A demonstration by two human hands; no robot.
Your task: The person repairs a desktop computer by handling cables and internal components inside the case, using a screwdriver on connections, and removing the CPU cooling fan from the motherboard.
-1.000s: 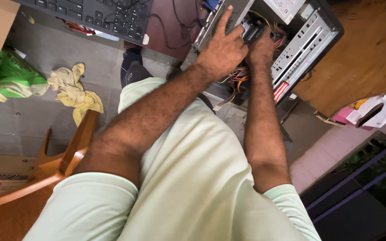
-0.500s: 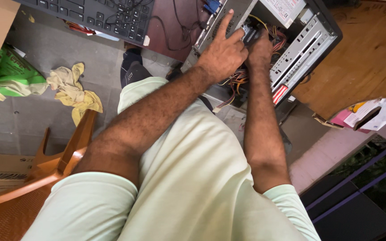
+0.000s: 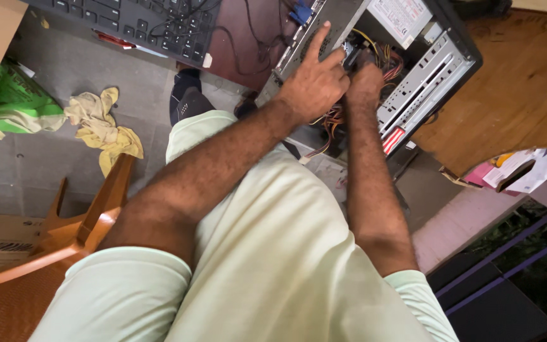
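An open grey computer case (image 3: 432, 63) lies on its side at the top of the head view, with its power supply (image 3: 400, 16) and a bundle of coloured wires (image 3: 387, 63) exposed. Both my hands reach into it. My left hand (image 3: 314, 85) pinches a small black connector (image 3: 351, 56) with thumb and middle fingers, index finger pointing up along the case's edge. My right hand (image 3: 365, 82) is curled tight beside it, touching the left hand, and its fingertips are hidden among the wires.
A black keyboard (image 3: 140, 22) lies at top left, with dark cables (image 3: 248, 38) beside it. A yellow rag (image 3: 102, 126), green bags (image 3: 7, 101) and an orange plastic chair (image 3: 64, 234) are on the left. Wooden board (image 3: 527, 82) and papers (image 3: 527, 168) sit to the right.
Both hands have stayed in the case at the same spot, shifting only slightly around the connector. The left index finger remains raised.
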